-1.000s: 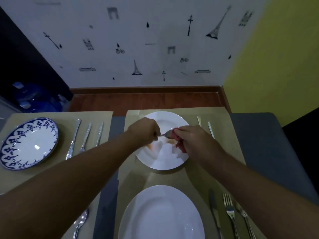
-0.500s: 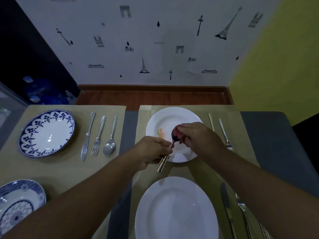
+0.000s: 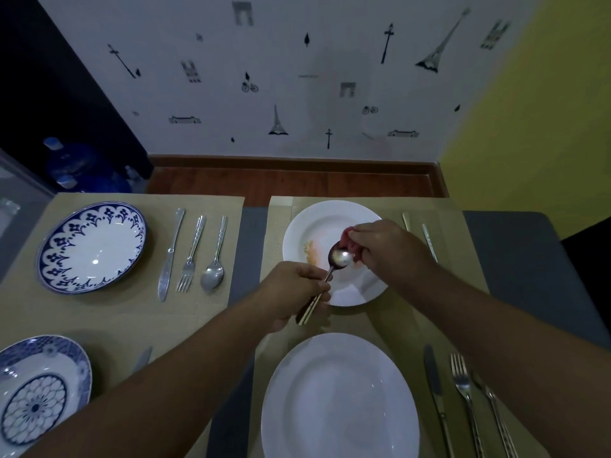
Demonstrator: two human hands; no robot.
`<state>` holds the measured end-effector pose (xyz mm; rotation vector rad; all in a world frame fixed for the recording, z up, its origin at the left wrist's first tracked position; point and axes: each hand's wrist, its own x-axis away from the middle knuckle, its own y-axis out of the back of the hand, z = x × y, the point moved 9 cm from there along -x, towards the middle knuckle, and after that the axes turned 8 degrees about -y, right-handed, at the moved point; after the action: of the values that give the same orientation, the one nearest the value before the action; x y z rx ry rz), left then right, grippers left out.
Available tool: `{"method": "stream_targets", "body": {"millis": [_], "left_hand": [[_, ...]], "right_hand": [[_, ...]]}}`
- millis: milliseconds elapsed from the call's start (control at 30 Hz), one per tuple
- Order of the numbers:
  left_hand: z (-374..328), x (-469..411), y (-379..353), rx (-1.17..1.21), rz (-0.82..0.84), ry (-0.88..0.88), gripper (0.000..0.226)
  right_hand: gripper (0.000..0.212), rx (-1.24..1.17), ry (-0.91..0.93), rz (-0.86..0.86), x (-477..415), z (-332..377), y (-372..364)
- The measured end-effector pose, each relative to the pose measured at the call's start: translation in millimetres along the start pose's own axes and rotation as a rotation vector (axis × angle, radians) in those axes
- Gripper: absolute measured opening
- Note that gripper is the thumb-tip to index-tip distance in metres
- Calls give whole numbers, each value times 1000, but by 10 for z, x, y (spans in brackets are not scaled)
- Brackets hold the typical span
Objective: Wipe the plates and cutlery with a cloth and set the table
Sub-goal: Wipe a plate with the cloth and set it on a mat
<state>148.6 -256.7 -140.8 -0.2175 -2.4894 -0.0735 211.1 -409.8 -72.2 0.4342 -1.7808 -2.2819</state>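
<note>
Head view: four plates sit on woven tan placemats (image 3: pixel 99 312), two glossy white and two blue-patterned plates (image 3: pixel 92 246). The left hand (image 3: pixel 294 292) grips a metal spoon (image 3: pixel 340 258) by its ridged handle, bowl up, over the round, orange-smeared white plate (image 3: pixel 314 223) at the grey table's (image 3: pixel 515 269) far edge. The right hand (image 3: pixel 386 246) pinches a bunched red cloth (image 3: pixel 350 241) against the bowl. Toward the far left corner lie one knife (image 3: pixel 168 256), one fork (image 3: pixel 190 259) and one second spoon (image 3: pixel 213 259). Three more cutlery pieces (image 3: pixel 461 381) lie at the near right, beside the oval white plate (image 3: pixel 337 398).

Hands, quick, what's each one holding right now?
Left hand: closed, gripping the spoon by its handle.
Right hand: closed, holding the red cloth at the spoon's bowl.
</note>
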Motion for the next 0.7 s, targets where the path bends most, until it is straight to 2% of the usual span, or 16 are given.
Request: {"method": "stream_targets", "body": {"millis": [100,233,333,467,567,633,700], "left_hand": [[1,7,0,-29,-52,-22,17],[-7,-8,2,-106,-107,-62,20],[-7,-7,4,-49,-145,-44,10],[-21,14,-21,94,-111,29,11],[-23,33,-75,177,-66,68,17],[-32,42,-105,161,-50,58,15],[-47,40,-82,136,-73,22,16]], "right_hand": [[31,-23,-81,1,14,-68,71],[31,-109,-29,21,113,111,92],[30,-121,-21,15,147,121,48],[39,-128,-66,-1,225,95,57],[38,-115,53,-4,334,314,91],[37,-105,164,6,386,461,61],[30,-137,194,5,337,473,33]]}}
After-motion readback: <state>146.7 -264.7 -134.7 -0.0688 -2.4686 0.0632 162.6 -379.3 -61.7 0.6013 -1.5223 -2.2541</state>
